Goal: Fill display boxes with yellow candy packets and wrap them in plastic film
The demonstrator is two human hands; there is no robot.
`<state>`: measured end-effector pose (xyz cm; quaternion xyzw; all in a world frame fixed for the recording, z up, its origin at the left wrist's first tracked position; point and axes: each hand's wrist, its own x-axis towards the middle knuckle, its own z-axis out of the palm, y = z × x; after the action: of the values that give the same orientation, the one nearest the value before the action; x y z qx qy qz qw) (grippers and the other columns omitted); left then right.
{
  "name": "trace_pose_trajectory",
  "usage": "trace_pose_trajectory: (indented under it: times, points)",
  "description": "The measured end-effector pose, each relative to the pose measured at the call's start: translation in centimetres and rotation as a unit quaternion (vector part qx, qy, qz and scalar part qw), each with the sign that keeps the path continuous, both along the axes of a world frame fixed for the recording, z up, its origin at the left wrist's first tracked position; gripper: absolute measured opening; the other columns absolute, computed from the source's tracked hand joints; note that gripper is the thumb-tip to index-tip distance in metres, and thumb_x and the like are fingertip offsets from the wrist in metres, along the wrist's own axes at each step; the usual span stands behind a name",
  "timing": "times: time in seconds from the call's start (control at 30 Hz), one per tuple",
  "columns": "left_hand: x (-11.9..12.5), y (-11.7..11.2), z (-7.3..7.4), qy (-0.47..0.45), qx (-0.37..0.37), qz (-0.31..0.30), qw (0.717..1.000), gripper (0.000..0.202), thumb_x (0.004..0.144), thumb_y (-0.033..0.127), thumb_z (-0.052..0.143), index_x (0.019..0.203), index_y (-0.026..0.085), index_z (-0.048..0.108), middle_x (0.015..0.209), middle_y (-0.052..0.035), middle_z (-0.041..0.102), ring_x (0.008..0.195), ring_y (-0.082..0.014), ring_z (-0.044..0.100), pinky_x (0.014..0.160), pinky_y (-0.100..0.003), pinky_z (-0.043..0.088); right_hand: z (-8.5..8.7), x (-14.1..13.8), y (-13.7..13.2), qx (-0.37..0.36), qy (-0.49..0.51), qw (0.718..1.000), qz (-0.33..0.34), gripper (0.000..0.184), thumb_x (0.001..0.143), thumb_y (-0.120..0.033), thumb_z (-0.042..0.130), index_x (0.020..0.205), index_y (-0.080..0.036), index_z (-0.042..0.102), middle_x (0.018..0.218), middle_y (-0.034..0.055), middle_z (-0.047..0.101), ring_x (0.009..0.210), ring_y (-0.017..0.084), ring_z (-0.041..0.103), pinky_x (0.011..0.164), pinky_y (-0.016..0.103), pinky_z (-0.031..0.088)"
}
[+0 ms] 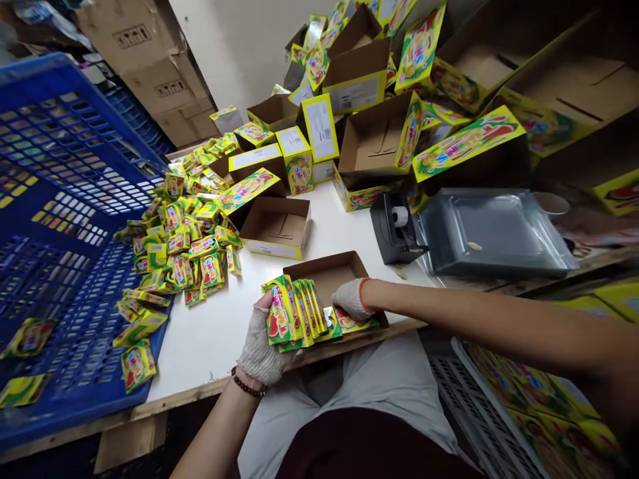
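Behind the white table [200, 352], cardboard cartons [134, 53] were stacked beside a pale wall [239, 53]. Loose candy packets [184, 246] were heaped between the blue crate [74, 243] and the other goods, apparently so that they could be reached from the left. At the table's near edge, an open display box [324, 273] was kept close to the lap, presumably for a downward view into it. A row of upright packets [294, 309] was held at its left end by the gloved left hand [262, 342], the thumb pressed on the outermost face and the fingers closed around the row, as if to stop it from fanning apart; how deep it was seated could not be told. Over a flat-lying packet [347, 320] at the right end, the right hand [351, 299] was lowered with fingers curled; their tips were hidden, so no grip could be confirmed. Further open boxes [367, 143] were piled behind, and the tape dispenser [394, 233] was stationed near clear plastic wrapping [499, 226], seemingly out of the hands' way.
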<state>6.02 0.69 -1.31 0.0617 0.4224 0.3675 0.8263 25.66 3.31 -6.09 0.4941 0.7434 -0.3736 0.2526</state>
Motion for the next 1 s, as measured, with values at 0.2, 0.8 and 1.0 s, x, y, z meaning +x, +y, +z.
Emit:
trace_pose_trajectory:
  times: [0.2,0.8,1.0]
  points:
    - [-0.1,-0.5,0.3,0.029,0.043,-0.029,0.998,0.027,0.080,0.041,0.071,0.096,0.020,0.071,0.088,-0.0021,0.077,0.097,-0.0244,0.073,0.097,-0.038,0.056,-0.8,-0.3,-0.7,0.018,0.046,0.996,-0.073,0.038,0.047,0.000,0.077,0.083,-0.013,0.071,0.091,0.0162,0.074,0.090,0.034,0.071,0.081,0.041,0.054]
    - [5.6,10.8,3.0,0.415,0.383,-0.504,0.654,0.039,0.068,0.051,0.076,0.070,0.018,0.057,0.068,0.0000,0.060,0.065,-0.0161,0.057,0.058,-0.027,0.044,1.7,2.6,1.6,-0.091,0.547,0.766,-0.326,0.070,0.067,-0.042,0.083,0.127,-0.017,0.057,0.112,0.0086,0.070,0.103,0.024,0.066,0.095,0.037,0.052]
    - [4.6,9.6,1.9,0.556,0.495,-0.476,0.467,0.025,0.091,0.034,0.049,0.075,0.019,0.060,0.077,-0.0053,0.064,0.078,-0.0223,0.061,0.074,-0.032,0.046,-2.3,0.0,-0.1,-0.245,0.486,0.727,-0.418,0.050,0.063,-0.041,0.084,0.104,-0.018,0.068,0.101,0.0079,0.075,0.092,0.023,0.069,0.086,0.035,0.056]
